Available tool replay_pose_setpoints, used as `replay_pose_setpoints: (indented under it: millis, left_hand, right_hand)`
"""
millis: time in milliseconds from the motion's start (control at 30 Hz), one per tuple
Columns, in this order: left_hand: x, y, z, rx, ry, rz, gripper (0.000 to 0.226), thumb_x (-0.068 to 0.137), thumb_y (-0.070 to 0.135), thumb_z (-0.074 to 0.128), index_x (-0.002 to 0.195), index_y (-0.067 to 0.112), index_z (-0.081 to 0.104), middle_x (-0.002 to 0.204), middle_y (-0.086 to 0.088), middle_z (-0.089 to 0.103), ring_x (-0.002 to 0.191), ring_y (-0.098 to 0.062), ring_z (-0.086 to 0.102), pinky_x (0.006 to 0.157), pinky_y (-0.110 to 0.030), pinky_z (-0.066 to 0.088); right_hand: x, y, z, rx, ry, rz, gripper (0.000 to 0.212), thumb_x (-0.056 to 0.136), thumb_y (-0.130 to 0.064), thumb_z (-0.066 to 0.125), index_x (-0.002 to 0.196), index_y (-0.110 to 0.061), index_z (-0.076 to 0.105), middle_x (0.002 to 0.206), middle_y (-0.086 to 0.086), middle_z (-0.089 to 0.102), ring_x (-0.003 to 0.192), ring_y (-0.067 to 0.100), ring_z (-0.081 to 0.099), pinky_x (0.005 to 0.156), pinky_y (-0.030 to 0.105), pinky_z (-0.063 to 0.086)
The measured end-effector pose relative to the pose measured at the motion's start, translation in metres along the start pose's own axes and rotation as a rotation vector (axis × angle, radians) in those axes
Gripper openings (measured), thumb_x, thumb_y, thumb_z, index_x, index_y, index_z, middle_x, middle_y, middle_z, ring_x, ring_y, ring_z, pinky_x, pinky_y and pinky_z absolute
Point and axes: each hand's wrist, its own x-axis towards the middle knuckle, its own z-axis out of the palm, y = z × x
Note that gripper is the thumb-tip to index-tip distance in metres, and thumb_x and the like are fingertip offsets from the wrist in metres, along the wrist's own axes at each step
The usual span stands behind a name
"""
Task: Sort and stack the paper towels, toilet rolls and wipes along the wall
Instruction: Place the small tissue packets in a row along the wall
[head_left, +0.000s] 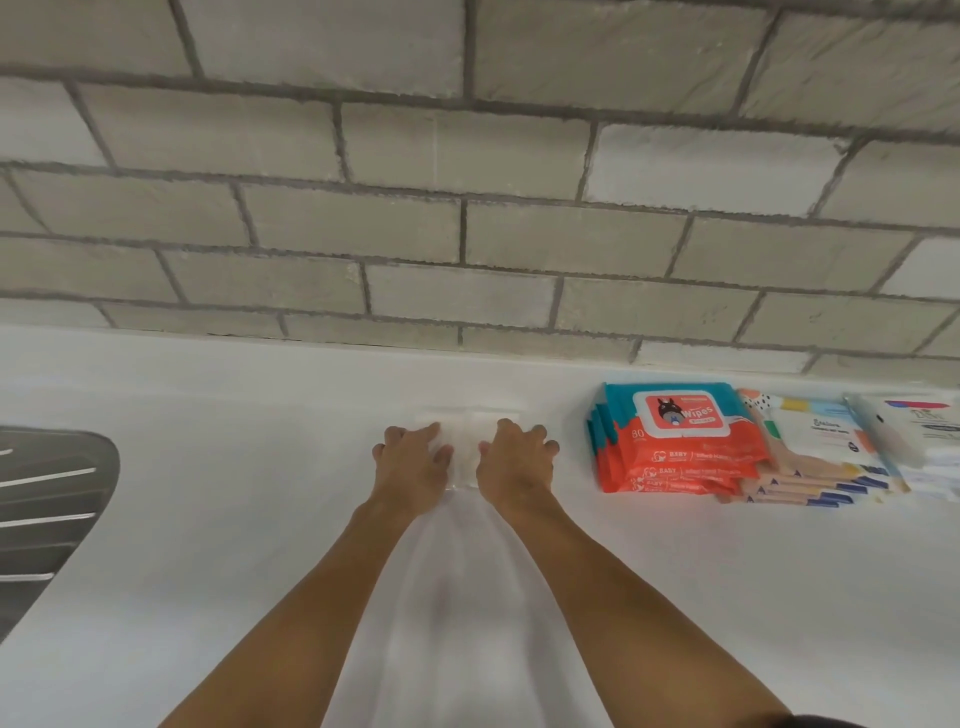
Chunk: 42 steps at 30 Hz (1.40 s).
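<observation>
Grey brick wall (467, 234) with darker mortar lines rose behind a plain white counter (208, 519). A ribbed stainless-steel sink drainer (47, 519) sat at the counter's far left.

Item 1: flat white pack in clear wrap (464, 447). It lay on the counter near the foot of the wall, well apart from the drainer and left of the wipes. No label was readable, so whether it held paper towels or tissue could not be told.

Item 2: left hand (410, 460). Its fingers were bent over the pack's left side, thumb toward the top face, gripping it.

Item 3: right hand (514, 457). It mirrored the other on the pack's right side, fingers curled round the edge. A 2-sided hold probably kept the soft wrap from buckling and let the pack be squared to the wall.

Item 4: stack of orange-and-teal baby wipes packets (675, 441), labels up, near the wall.

Item 5: stack of beige wipes packets with blue corners (815, 457), just beside item 4.

Item 6: pile of white packets (924, 441), cut off by the right edge.

These 3 stacks stood in a row, each of 1 kind, which suggested sorting by type. The held pack appeared to begin a new pile to their left. No toilet rolls were in view.
</observation>
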Motion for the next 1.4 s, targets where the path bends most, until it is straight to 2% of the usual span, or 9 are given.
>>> replay_pose_setpoints:
  millis: [300,467,567,667,833,967,1233,1400]
  left_hand:
    - [0.005,-0.054,-0.029,0.027,0.016,-0.03,0.035,0.103,0.029,0.04,0.13,0.015,0.056,0.119,-0.013,0.064,0.123,-0.031,0.047,0.1,-0.036,0.036]
    - [0.007,-0.081,-0.047,0.018,0.048,-0.034,0.037,0.103,0.027,0.041,0.133,0.011,0.055,0.124,-0.017,0.061,0.13,-0.031,0.04,0.103,-0.034,0.029]
    - [0.014,-0.101,-0.055,0.024,0.033,-0.025,0.039,0.103,0.029,0.04,0.138,0.017,0.051,0.129,-0.015,0.059,0.133,-0.029,0.037,0.105,-0.035,0.027]
    - [0.022,-0.121,-0.065,0.012,0.02,-0.006,0.041,0.103,0.03,0.04,0.142,0.019,0.049,0.127,-0.014,0.062,0.133,-0.029,0.039,0.105,-0.036,0.026]
    - [0.028,-0.152,-0.084,0.01,0.027,-0.004,0.042,0.102,0.03,0.042,0.142,0.018,0.049,0.125,-0.013,0.063,0.133,-0.031,0.041,0.107,-0.036,0.028]
    - [0.028,-0.174,-0.099,-0.016,0.049,-0.04,0.044,0.102,0.03,0.045,0.144,0.019,0.047,0.138,-0.013,0.056,0.139,-0.029,0.035,0.111,-0.034,0.024]
    - [0.032,-0.205,-0.118,-0.035,0.053,-0.1,0.053,0.101,0.032,0.045,0.151,0.016,0.034,0.141,-0.018,0.051,0.137,-0.031,0.034,0.111,-0.034,0.02]
    - [0.034,-0.215,-0.121,0.002,0.025,-0.069,0.053,0.102,0.032,0.043,0.15,0.012,0.034,0.145,-0.015,0.049,0.139,-0.03,0.033,0.111,-0.033,0.018]
  right_hand:
    - [-0.012,-0.05,0.021,0.02,-0.061,-0.055,0.028,0.101,-0.025,0.047,0.125,-0.01,0.051,0.129,0.017,0.042,0.116,0.033,0.042,0.088,0.033,0.043]
    - [-0.011,-0.081,0.028,0.068,-0.161,-0.038,0.031,0.092,-0.01,0.052,0.123,-0.008,0.052,0.131,0.016,0.04,0.119,0.034,0.04,0.081,0.029,0.036]
    - [-0.012,-0.096,0.033,0.076,-0.19,-0.038,0.036,0.088,-0.009,0.053,0.124,-0.009,0.052,0.131,0.015,0.04,0.118,0.035,0.042,0.084,0.028,0.038]
    - [-0.014,-0.108,0.039,0.101,-0.199,-0.047,0.041,0.089,-0.01,0.054,0.13,-0.01,0.05,0.133,0.016,0.039,0.12,0.036,0.042,0.094,0.029,0.039]
    - [-0.017,-0.131,0.054,0.129,-0.198,-0.085,0.046,0.091,-0.012,0.056,0.136,-0.011,0.046,0.134,0.015,0.039,0.123,0.034,0.044,0.093,0.028,0.039]
    - [-0.019,-0.152,0.07,0.161,-0.178,-0.124,0.036,0.095,-0.018,0.054,0.129,-0.01,0.052,0.13,0.014,0.044,0.118,0.033,0.049,0.089,0.027,0.04]
    - [-0.022,-0.179,0.087,0.232,-0.183,-0.168,0.049,0.095,-0.023,0.057,0.14,-0.009,0.041,0.135,0.015,0.041,0.127,0.031,0.04,0.096,0.03,0.038]
    - [-0.02,-0.177,0.09,0.205,-0.194,-0.211,0.051,0.096,-0.026,0.057,0.142,-0.01,0.04,0.134,0.015,0.041,0.129,0.03,0.039,0.096,0.03,0.04]
